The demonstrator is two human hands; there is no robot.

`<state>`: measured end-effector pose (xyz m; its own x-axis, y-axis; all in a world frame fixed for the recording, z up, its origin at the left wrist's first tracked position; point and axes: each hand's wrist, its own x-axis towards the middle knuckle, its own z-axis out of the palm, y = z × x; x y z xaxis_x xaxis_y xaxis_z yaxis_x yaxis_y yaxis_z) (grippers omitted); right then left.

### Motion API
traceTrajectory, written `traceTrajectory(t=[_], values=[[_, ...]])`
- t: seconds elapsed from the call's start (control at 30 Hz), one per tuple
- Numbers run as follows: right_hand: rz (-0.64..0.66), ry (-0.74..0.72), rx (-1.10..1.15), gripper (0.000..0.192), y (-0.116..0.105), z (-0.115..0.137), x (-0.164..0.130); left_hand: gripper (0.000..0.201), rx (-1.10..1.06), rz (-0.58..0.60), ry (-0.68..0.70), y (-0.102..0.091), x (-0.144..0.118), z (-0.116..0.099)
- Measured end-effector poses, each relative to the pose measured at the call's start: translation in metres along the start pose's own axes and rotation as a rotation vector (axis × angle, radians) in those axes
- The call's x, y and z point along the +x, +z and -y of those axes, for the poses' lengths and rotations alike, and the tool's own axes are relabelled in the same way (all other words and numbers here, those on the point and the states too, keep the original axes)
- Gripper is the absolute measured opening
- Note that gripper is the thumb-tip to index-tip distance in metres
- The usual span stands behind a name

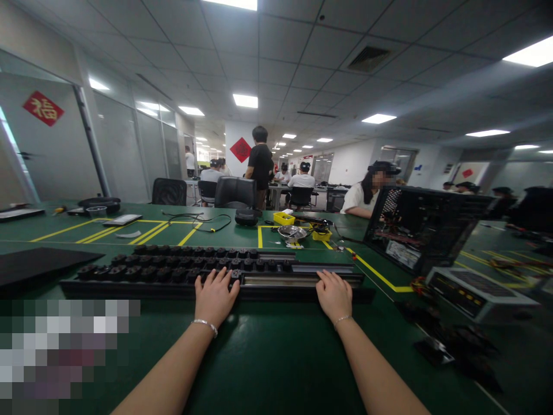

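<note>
A long black rack (285, 293) with metal rails lies across the green table before me. Rows of small black knob-like parts (162, 274) fill its left and middle stretch; their exact kind I cannot make out. My left hand (215, 297) rests palm down on the front of the rack, fingers spread beside the last parts of the nearest row. Farther right, my right hand (334, 295) lies on the rack's front edge near the bare rail, its fingers stretched out. Neither hand holds anything.
At right stand an opened computer case (425, 230) and a power supply unit (479, 293), with dark loose parts nearby. Behind the rack are a metal bowl (292, 232), a yellow tray (284, 218) and a black cable (222, 218). A co-worker (356, 199) sits behind the case.
</note>
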<state>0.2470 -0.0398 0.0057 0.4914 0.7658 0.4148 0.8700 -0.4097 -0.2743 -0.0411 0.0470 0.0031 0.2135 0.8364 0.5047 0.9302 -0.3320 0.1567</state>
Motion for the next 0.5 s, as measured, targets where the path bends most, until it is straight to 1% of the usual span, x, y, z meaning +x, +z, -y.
traceTrajectory(t=[0.2,0.37,0.5], values=[[-0.003,-0.006,-0.002,0.047,-0.0002,-0.0003,-0.0003,0.045,-0.006,-0.005,0.005,-0.0009,0.0005,-0.0005],[-0.050,-0.008,-0.009,0.045,0.0034,-0.0009,-0.0005,0.043,-0.009,-0.005,0.003,-0.0005,0.0004,-0.0001],[-0.061,-0.015,-0.012,0.045,0.0051,-0.0017,-0.0004,0.042,-0.009,-0.015,0.011,-0.0001,0.0002,0.0000]])
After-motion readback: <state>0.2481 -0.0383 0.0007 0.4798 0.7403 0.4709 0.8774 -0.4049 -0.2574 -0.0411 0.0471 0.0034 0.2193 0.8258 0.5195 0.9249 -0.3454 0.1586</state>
